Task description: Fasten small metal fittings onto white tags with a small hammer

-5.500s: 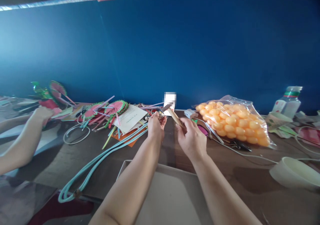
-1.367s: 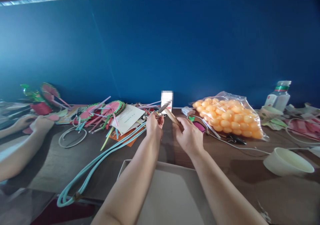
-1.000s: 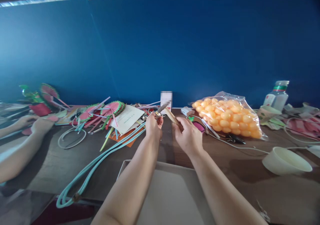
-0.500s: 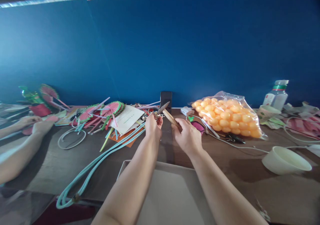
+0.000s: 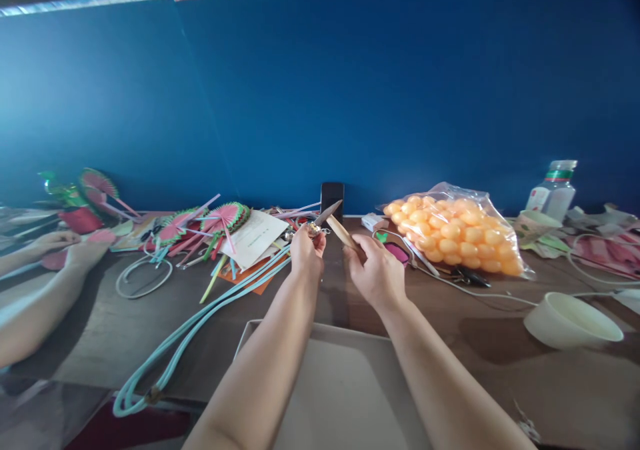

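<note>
My left hand [image 5: 307, 251] is closed around an ornate piece with a pointed grey blade [image 5: 330, 212] angled up to the right; its shiny silvery base shows at the fingertips. A flat strip of light wood [image 5: 341, 231] is gripped in my right hand [image 5: 376, 271], its far end close to the blade. Whether wood and blade touch, I cannot tell. Below my forearms stands a pale open box [image 5: 345, 383]. Light blue tubes [image 5: 200, 320] pass left of my left wrist.
A phone [image 5: 333, 195] leans against the blue wall. Right of it lie a clear bag of orange balls [image 5: 453, 230], a white bowl [image 5: 573, 320] and a bottle [image 5: 555, 189]. Leftward are watermelon-coloured paper fans [image 5: 225, 218], papers [image 5: 256, 239] and another person's hands [image 5: 87, 253].
The blade tip has shifted slightly up and to the right. Both hands keep their holds in nearly the same place.
</note>
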`<state>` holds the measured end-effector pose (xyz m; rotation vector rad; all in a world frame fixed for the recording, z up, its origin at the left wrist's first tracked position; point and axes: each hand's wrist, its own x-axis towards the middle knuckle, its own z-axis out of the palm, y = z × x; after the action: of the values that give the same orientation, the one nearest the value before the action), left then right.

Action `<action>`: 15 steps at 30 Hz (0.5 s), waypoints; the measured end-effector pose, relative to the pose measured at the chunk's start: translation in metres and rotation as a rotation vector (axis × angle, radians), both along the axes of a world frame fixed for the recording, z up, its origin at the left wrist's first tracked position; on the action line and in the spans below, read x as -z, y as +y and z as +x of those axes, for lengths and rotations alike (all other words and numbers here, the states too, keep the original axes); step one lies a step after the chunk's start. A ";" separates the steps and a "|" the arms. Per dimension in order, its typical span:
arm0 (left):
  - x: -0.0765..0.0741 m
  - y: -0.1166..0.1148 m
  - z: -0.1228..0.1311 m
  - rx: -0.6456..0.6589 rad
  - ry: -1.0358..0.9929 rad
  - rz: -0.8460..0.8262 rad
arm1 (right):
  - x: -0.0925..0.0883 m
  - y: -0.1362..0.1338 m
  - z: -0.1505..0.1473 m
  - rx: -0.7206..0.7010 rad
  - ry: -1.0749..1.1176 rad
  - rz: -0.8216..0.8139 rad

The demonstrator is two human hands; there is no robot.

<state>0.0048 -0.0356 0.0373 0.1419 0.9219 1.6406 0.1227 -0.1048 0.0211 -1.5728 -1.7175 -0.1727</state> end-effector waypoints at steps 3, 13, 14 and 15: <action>0.000 0.000 0.000 0.002 0.005 0.004 | -0.001 0.000 0.000 -0.005 -0.009 -0.017; -0.001 -0.001 0.000 -0.013 0.005 0.013 | -0.001 -0.001 -0.001 -0.005 0.000 -0.031; -0.001 -0.001 0.000 -0.012 0.009 0.011 | -0.001 -0.001 -0.001 -0.006 -0.001 -0.035; -0.001 0.000 0.000 -0.009 0.011 0.011 | -0.001 -0.001 0.000 -0.009 0.000 -0.034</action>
<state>0.0048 -0.0360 0.0380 0.1551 0.9230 1.6545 0.1223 -0.1057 0.0225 -1.5897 -1.7356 -0.1400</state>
